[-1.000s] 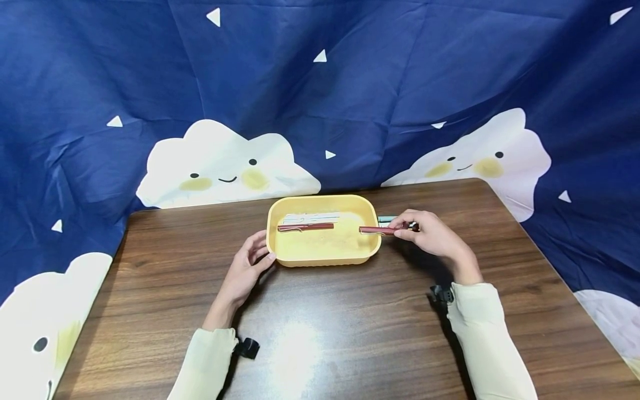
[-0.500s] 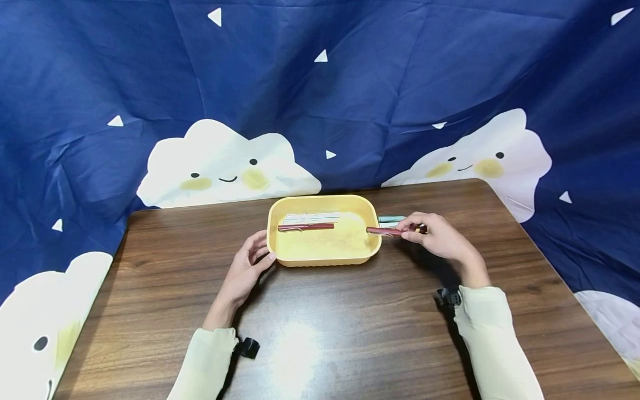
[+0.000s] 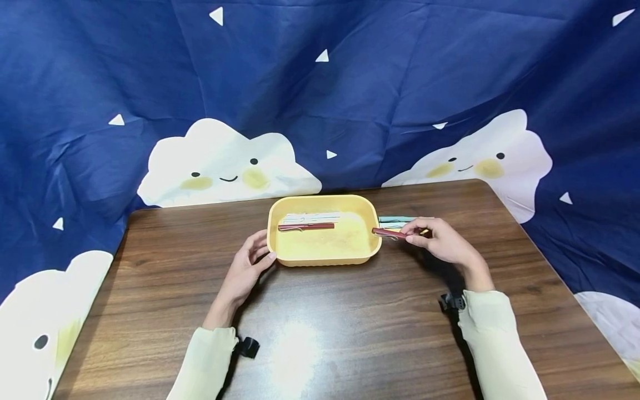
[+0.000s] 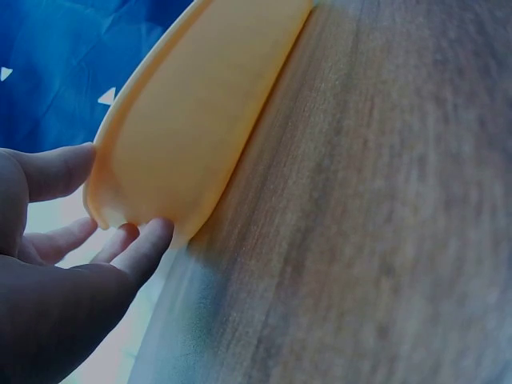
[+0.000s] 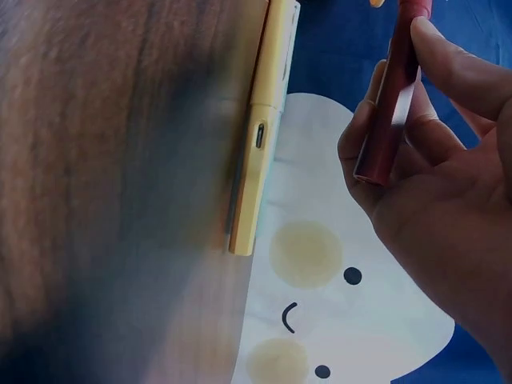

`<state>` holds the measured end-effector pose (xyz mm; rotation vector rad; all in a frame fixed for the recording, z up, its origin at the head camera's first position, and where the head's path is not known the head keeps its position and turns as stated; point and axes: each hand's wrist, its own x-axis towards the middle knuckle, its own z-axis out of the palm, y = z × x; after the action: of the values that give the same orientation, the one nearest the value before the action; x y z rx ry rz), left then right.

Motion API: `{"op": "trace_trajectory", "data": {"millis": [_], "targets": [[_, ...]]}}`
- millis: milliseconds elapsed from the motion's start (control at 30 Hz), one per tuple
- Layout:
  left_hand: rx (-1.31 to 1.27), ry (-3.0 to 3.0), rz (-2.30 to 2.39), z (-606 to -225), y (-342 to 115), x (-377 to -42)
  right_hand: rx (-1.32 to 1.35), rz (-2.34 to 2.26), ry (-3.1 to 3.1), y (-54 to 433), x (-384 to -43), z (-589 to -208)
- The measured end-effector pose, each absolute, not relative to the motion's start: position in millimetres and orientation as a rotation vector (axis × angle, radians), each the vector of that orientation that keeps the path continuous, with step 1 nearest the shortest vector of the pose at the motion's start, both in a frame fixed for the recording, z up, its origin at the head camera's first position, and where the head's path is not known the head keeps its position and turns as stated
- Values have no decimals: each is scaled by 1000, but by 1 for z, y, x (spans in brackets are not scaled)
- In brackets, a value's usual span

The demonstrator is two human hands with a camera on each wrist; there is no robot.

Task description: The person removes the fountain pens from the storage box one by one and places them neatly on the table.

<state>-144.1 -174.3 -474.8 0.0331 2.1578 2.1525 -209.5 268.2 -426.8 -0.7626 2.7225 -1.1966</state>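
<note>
My left hand (image 3: 245, 266) rests its fingertips against the left end of a yellow plastic basin (image 3: 325, 262); the left wrist view has the fingers touching its outer wall and rim. Inside lie a dark red pen (image 3: 306, 227) and some white pens (image 3: 312, 217), side by side. My right hand (image 3: 440, 239) pinches another dark red pen (image 3: 389, 233), its tip end over the basin's right rim. In the right wrist view this red pen (image 5: 392, 112) is between thumb and fingers. Below that hand a teal pen (image 3: 395, 219) and a yellow pen (image 5: 260, 160) lie on the table.
The brown wooden table (image 3: 325, 311) carries everything. Behind it hangs a dark blue cloth (image 3: 300, 83) printed with white clouds and triangles. Something pale lies next to the teal pen, partly hidden by the right hand.
My right hand has drawn back to the right with the red pen, whose end slid from inside the basin toward its right rim. More of the teal pen shows. The left hand stays put.
</note>
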Motion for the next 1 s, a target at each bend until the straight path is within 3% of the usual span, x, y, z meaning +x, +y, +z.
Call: {"op": "trace_trajectory", "data": {"millis": [1000], "targets": [[20,2159,2155,-474,-173,-143,-748,-1043,2860,296,-216,-439]]}}
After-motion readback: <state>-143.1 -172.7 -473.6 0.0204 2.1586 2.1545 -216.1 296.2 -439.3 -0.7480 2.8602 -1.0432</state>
